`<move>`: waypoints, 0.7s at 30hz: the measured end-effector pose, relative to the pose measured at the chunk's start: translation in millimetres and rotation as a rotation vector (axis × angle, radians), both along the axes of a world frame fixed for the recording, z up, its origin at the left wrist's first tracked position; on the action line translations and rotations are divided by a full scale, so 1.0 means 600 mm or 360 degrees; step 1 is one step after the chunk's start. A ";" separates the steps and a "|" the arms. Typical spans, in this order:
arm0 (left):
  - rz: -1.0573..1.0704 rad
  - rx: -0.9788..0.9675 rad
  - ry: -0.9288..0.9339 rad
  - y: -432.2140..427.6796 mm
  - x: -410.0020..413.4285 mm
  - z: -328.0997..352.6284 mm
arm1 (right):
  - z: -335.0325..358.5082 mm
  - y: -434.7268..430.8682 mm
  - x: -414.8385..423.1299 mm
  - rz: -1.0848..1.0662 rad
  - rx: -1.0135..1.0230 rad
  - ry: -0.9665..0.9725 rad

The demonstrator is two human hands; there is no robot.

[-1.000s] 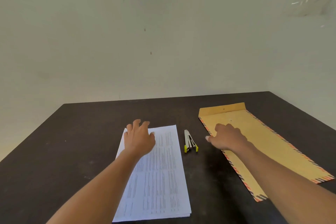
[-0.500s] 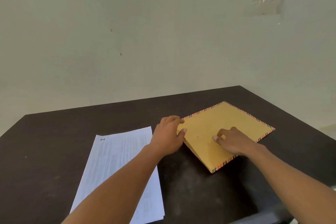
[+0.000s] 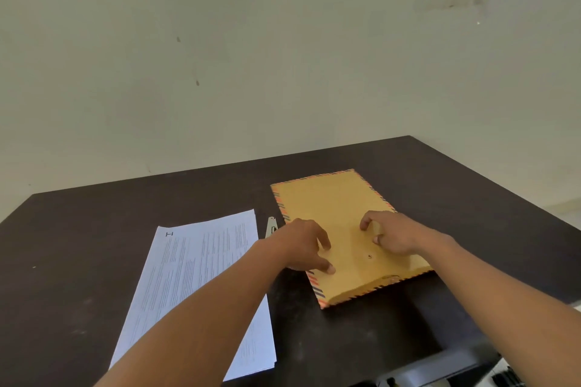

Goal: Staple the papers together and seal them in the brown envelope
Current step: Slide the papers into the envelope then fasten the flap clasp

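Both hands — left hand [image 3: 303, 242], right hand [image 3: 394, 236] — press the envelope [image 3: 333, 207] (flat).

Materials as I log them from the head view:
- Tabletop [image 3: 94, 261]: dark brown, matt, faintly mottled and scuffed, with a few pale specks.
- Brown envelope [image 3: 330, 207]: kraft paper, matt and smooth, edged with printed red and blue stripes; I see a small metal eyelet [image 3: 369, 256] on its face.
- Papers [image 3: 195, 267]: thin white sheets, matt, covered in fine grey print.
- Stapler [image 3: 270, 226]: pale, slightly glossy; I cannot tell metal from plastic.
- Wall [image 3: 283, 56]: plain, matt, off-white paint, lightly marked.
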State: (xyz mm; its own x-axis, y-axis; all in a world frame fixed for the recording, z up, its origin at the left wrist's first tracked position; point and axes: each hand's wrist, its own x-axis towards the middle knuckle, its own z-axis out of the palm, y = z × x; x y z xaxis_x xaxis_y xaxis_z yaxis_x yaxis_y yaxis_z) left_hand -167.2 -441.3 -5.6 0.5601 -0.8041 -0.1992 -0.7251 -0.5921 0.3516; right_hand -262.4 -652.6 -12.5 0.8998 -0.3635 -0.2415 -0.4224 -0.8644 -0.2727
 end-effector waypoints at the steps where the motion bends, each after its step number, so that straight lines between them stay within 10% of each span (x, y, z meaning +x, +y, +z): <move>1: -0.0005 0.0011 0.0016 0.003 -0.003 0.000 | -0.001 0.005 0.005 0.0021 -0.0002 0.0007; 13: 0.0110 -0.0337 0.0018 0.036 -0.011 0.004 | 0.015 0.062 0.022 -0.0043 -0.0168 -0.0135; 21: 0.1085 -0.0295 -0.0449 0.229 0.048 0.018 | 0.078 0.291 0.089 0.0297 0.0156 -0.0411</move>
State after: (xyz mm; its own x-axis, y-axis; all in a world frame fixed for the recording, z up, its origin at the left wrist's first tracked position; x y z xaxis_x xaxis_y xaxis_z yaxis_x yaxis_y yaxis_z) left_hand -138.3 -303.7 5.4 0.9546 -0.2680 0.1298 -0.2969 -0.8906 0.3446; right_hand -208.9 -478.3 34.4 0.9847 -0.1730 -0.0224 -0.1653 -0.8847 -0.4358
